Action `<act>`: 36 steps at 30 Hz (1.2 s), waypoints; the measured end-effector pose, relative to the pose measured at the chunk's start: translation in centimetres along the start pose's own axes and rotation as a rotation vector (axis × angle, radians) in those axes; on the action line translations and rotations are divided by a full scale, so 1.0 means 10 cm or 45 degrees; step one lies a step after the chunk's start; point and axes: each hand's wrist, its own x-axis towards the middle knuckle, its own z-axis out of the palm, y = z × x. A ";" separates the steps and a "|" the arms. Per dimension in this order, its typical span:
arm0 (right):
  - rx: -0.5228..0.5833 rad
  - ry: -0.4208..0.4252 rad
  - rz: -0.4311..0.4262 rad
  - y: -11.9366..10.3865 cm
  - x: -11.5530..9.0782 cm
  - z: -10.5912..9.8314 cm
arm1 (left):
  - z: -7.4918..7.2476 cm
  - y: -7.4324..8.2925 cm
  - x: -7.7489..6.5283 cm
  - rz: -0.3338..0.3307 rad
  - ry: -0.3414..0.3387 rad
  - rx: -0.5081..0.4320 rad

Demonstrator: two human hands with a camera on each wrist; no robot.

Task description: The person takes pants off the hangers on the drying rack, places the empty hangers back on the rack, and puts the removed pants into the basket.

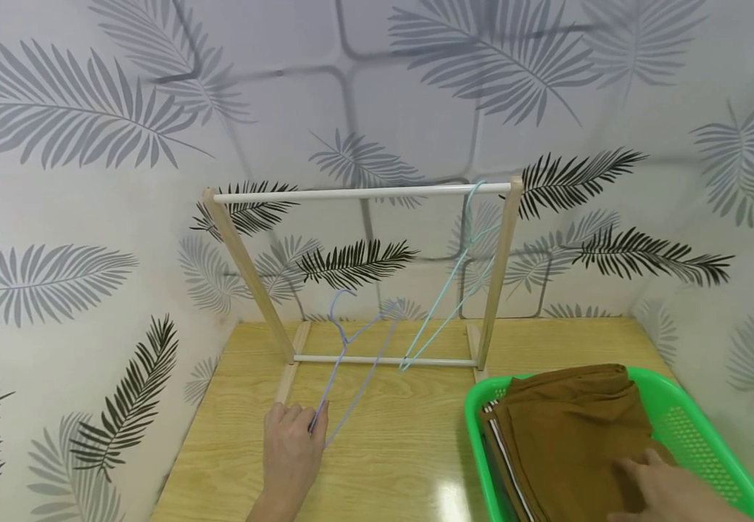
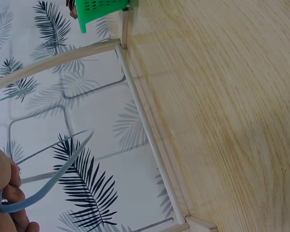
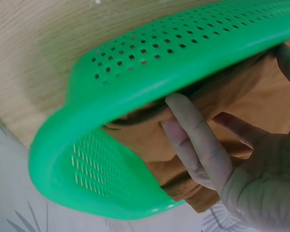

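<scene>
My left hand (image 1: 292, 446) grips the lower part of a lavender clothes hanger (image 1: 334, 373) and holds it tilted above the table, in front of the rack. In the left wrist view, the fingers curl around the hanger (image 2: 43, 191) at the lower left. At the right, folded brown cloth (image 1: 566, 435) lies in a green basket (image 1: 478, 435). Over that cloth is my right hand (image 1: 673, 486), holding nothing. The right wrist view has its fingers extended against the brown cloth (image 3: 275, 96), near the basket rim (image 3: 135, 96).
A small wooden clothes rack with a white top bar (image 1: 351, 194) stands at the back of the wood-grain table (image 1: 396, 449). From the bar's right end hangs a mint-green hanger (image 1: 438, 300). Leaf-patterned walls (image 1: 403, 109) close in the back and sides.
</scene>
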 end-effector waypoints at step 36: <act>0.022 0.118 -0.006 0.06 0.03 0.22 | 0.02 0.06 0.01 0.007 0.004 -0.035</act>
